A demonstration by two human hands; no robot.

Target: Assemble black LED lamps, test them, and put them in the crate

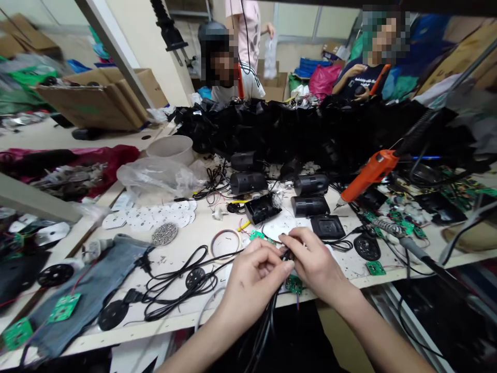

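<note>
- Left hand: thumb and fingers nearly closed, black cables pinched at the upper end.
- Right hand: fingertips brought against the left's, same cable ends held; exact split between hands can't be told, ends hidden by fingers.
- Cables: located in the grip, over the front edge of the bench, lengths hanging below it.
- Handling (judged): light, limp, slightly springy, smooth-jacketed; best held just behind the ends, since thin wires could be bent or pulled loose.
- Just under the grip: green circuit board, partly covered; fragile-looking, best taken by its edges.
- Left of grip: looped black cord, farther out a dish of screws.
- Beyond grip: dark cylindrical housings, lying on their sides.
- Right of grip: orange power screwdriver, tip angled down; soldering iron nearer.
- Farthest out: black heap, co-workers seen behind.
</note>
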